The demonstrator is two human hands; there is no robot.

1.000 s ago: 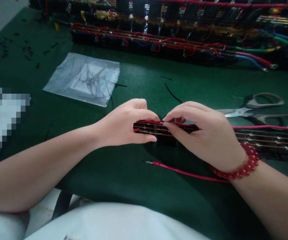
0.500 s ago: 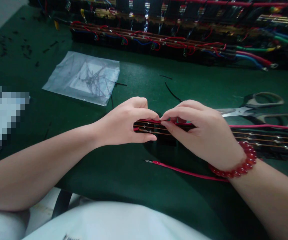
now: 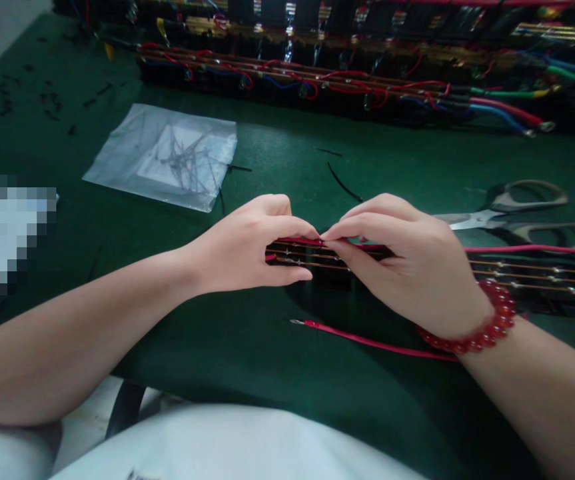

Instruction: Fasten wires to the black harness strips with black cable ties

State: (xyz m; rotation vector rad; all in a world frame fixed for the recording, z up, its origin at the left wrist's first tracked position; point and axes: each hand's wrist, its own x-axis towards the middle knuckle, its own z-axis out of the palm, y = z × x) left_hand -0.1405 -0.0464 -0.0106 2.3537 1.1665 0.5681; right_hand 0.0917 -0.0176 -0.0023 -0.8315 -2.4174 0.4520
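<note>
A long black assembly with thin copper-coloured bars (image 3: 532,273) lies across the green table, and a red wire (image 3: 527,248) runs along its far edge. My left hand (image 3: 257,247) grips the left part of the assembly, thumb on the near side and index finger along the red wire. Beside it, my right hand (image 3: 407,267) pinches at the wire, its thumb and index fingertips meeting the left index fingertip. A red bead bracelet (image 3: 494,320) circles my right wrist. Another red wire with a bare metal end (image 3: 357,339) lies nearer to me.
Scissors (image 3: 487,219) lie behind my right hand. A clear bag of black ties (image 3: 167,157) rests at the back left. Larger wired assemblies (image 3: 287,73) line the far side. Black scraps (image 3: 50,100) dot the green table (image 3: 207,353). A blurred-out object (image 3: 7,240) is at the left edge.
The fingers of my right hand have shifted slightly at the red wire, and its back has tilted a little. My left hand keeps its hold.
</note>
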